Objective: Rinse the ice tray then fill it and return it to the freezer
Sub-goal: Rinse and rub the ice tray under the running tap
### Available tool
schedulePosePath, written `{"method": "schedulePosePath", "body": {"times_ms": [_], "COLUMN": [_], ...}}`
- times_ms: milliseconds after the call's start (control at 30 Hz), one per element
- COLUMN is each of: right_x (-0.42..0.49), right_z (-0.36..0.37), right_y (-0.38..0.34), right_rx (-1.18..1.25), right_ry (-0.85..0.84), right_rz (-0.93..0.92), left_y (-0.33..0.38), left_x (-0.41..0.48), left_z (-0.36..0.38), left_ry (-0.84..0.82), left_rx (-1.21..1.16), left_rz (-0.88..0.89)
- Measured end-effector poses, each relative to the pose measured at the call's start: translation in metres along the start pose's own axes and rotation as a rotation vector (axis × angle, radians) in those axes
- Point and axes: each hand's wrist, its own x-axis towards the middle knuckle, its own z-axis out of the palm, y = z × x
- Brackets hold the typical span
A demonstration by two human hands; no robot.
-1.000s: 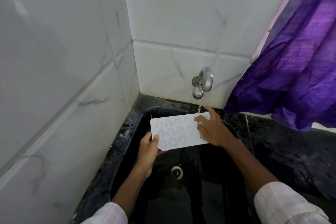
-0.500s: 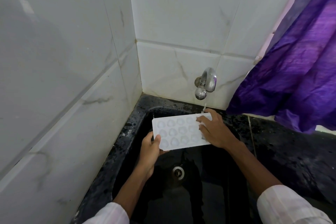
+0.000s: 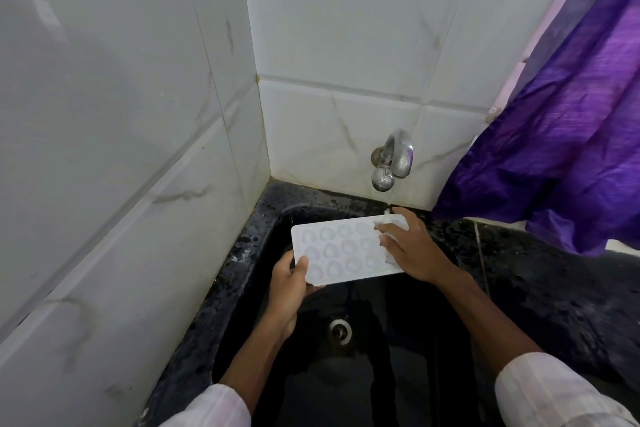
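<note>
2 hands hold the ice tray (image 3: pixel 341 250) over the sink (image 3: pixel 249 243): the left hand (image 3: pixel 289 282) grips its near corner, thumb on top; the right hand (image 3: pixel 412 250) lies spread flat on the other end, seemingly under a trickle from the tap (image 3: pixel 393 158). Both holds match 0.5 s ago. Open basin lies below them, with the rim just beside the left hand.

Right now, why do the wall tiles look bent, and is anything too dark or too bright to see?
Head view: the wide lens bows the tile joints towards the picture's edges; the black sink swallows detail, with only its drain ring catching light; glare streaks the metal tap; the white ice tray is so bright that its cells look faint.
</note>
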Motion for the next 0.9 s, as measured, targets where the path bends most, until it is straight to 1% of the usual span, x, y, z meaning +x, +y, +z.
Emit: {"method": "schedulePosePath", "body": {"times_ms": [100, 167, 267, 333, 533, 600, 733, 900], "right_x": [0.000, 0.000, 0.002, 0.003, 0.003, 0.004, 0.006, 0.005], "right_z": [-0.001, -0.002, -0.003, -0.004, -0.006, -0.006, -0.002, -0.007], "right_y": [-0.003, -0.003, 0.001, 0.002, 0.002, 0.003, 0.007, 0.001], "right_rx": [0.202, 0.273, 0.292, 0.286, 0.226, 0.201, 0.114, 0.074], "right_ry": [0.060, 0.108, 0.184, 0.195, 0.211, 0.201, 0.089, 0.014], "right_rz": [0.095, 0.163, 0.204, 0.203, 0.113, 0.090, 0.053, 0.029], "left_y": [0.002, 0.003, 0.004, 0.004, 0.005, 0.005, 0.005, 0.005], "left_x": [0.004, 0.008, 0.012, 0.015, 0.019, 0.020, 0.021, 0.022], "left_z": [0.004, 0.006, 0.007, 0.008, 0.013, 0.013, 0.012, 0.010], "left_ry": [0.000, 0.005, 0.014, 0.022, 0.024, 0.025, 0.029, 0.034], "left_rx": [-0.004, -0.003, 0.003, 0.009, -0.005, -0.009, -0.023, -0.017], "left_rz": [-0.009, -0.018, -0.024, -0.026, -0.047, -0.056, -0.062, -0.051]}}
